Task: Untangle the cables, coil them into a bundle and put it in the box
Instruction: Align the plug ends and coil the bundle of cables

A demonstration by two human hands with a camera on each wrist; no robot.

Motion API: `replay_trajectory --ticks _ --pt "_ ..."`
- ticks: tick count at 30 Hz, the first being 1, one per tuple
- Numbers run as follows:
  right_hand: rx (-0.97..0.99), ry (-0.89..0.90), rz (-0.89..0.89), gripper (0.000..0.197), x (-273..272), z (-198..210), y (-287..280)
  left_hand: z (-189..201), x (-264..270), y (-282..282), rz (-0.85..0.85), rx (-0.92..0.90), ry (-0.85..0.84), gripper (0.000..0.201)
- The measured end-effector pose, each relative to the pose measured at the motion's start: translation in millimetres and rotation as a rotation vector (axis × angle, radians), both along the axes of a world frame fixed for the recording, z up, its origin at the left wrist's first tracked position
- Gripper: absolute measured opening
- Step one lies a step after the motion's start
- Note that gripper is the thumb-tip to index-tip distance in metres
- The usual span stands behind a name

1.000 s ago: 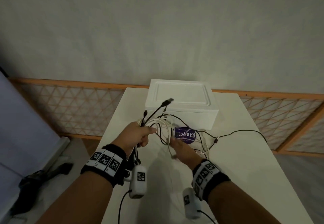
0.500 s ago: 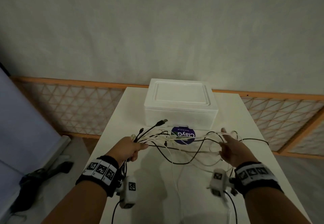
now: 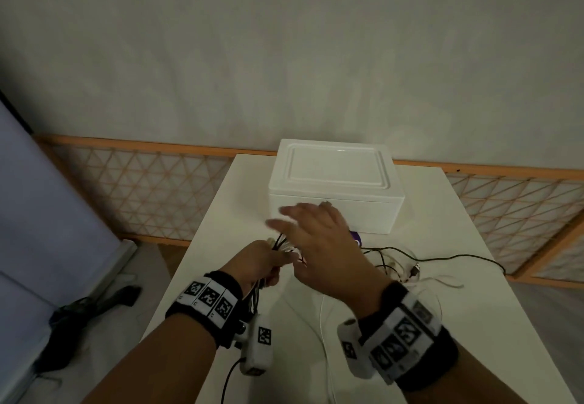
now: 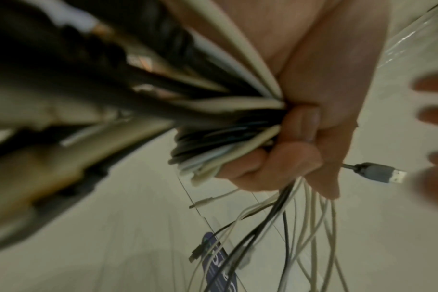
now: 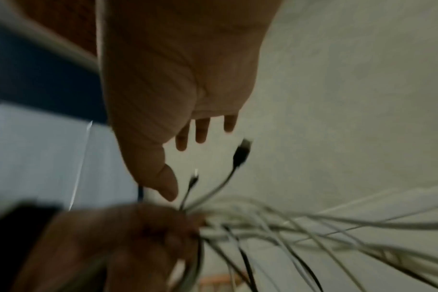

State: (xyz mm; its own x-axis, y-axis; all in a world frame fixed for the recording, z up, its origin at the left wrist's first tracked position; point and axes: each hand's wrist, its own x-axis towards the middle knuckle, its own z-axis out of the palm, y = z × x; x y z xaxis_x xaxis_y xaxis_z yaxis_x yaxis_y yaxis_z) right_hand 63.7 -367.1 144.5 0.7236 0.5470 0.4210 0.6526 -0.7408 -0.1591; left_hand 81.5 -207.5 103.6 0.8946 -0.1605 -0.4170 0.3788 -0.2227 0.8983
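Indoor room, looks domestic rather than a workshop or lab. Plain pale wall [image 3: 284, 56] fills the upper frame. Low wooden lattice panel [image 3: 151, 188] runs along its base, left to right. White table [image 3: 458, 293] at centre. Pale blue furniture [image 3: 47, 214] at left edge; dark object [image 3: 94, 305] on the floor, lower left.

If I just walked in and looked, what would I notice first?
First, the thick bunch of black and white cables that the left hand grips tightly above the white table. Next, the right hand with fingers spread wide, holding nothing, just over that bunch. Behind both hands sits the white rectangular box with its lid on, and loose cable ends trail across the table to the right.
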Motion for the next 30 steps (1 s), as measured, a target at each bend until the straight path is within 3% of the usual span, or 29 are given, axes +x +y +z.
replay_trajectory --ticks 1,3,7,9,12,15,18,20,22,25,28,30 --pt "-0.119 -0.040 0.022 0.082 4.8 -14.8 3.6 2.4 -2.2 -2.5 -0.040 -0.010 -0.010 0.018" --pt "-0.203 -0.009 -0.053 0.087 18.0 -42.5 -2.2 6.7 -4.8 -4.0 -0.098 -0.052 -0.006 0.014" --pt "-0.078 0.079 -0.097 0.049 28.3 -59.8 -16.1 6.9 -8.5 0.0 -0.201 -0.123 0.021 0.018" --pt "-0.023 0.119 -0.006 0.029 31.4 -49.0 -11.8 2.2 -10.2 1.1 -0.257 -0.133 0.036 0.019" --pt "-0.105 0.030 0.054 0.017 35.8 -26.9 -3.9 2.2 -11.9 -1.4 -0.323 -0.150 0.082 0.011" --pt "-0.226 -0.047 0.089 0.022 37.7 -9.7 2.1 6.3 -8.8 -1.5 -0.372 -0.246 0.132 0.016" --pt "-0.371 -0.041 0.154 0.044 38.4 5.5 7.3 4.1 -5.6 -0.8 -0.394 -0.435 0.189 0.029" --pt "-0.415 -0.033 0.192 0.044 41.6 11.3 8.0 2.6 -6.1 -2.9 -0.393 -0.524 0.210 0.030" --pt "-0.382 -0.073 0.231 0.036 44.5 10.3 7.2 5.9 -8.7 -6.1 -0.393 -0.521 0.191 0.015" --pt "-0.260 -0.077 0.266 0.022 56.2 9.2 3.3 12.7 -7.2 -6.2 -0.403 -0.527 0.182 0.015" --pt "-0.013 0.036 0.185 0.014 65.5 -3.9 1.8 21.5 -5.9 -6.6 -0.441 -0.592 0.188 0.014" --pt "0.235 0.215 0.085 0.016 61.1 -13.7 2.6 23.3 -6.5 -7.2 -0.483 -0.643 0.175 0.003"
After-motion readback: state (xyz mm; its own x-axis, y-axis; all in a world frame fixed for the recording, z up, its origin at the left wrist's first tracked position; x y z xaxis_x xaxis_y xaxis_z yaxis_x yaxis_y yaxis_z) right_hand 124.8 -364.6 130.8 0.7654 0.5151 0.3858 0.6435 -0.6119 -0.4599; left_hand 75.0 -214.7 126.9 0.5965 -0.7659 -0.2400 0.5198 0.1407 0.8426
